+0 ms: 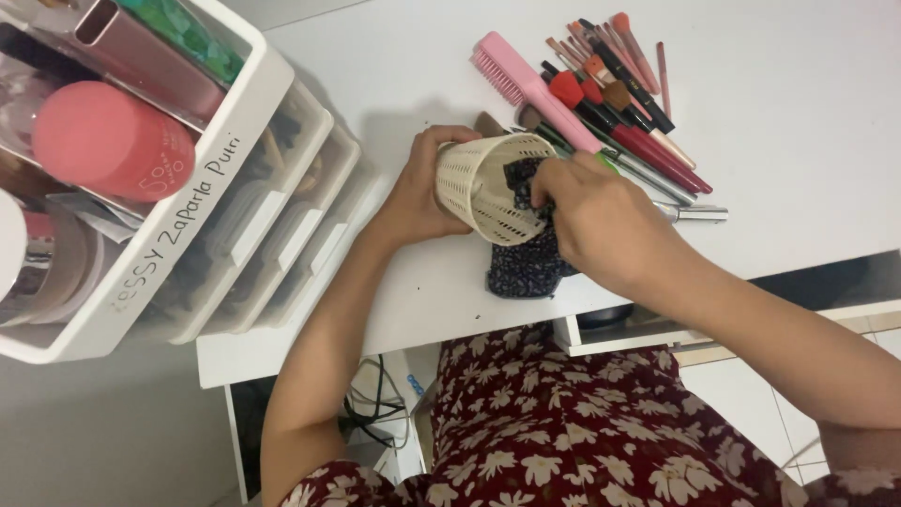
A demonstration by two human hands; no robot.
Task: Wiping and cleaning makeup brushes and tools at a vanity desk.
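Two hands at work near the surface's (807, 122) front edge: left hand (419, 192) in a closed grip around the tilted cream perforated cup (488, 188), right hand (601, 221) pinching the dark dotted cloth (526, 268) (partly inside the cup's mouth), pink brush (526, 84) and makeup brushes (638, 113) just behind.

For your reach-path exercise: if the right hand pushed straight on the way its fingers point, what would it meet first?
The right hand points into the cream basket; it would likely press the dark cloth against the basket's inner wall first, though depth is unclear.
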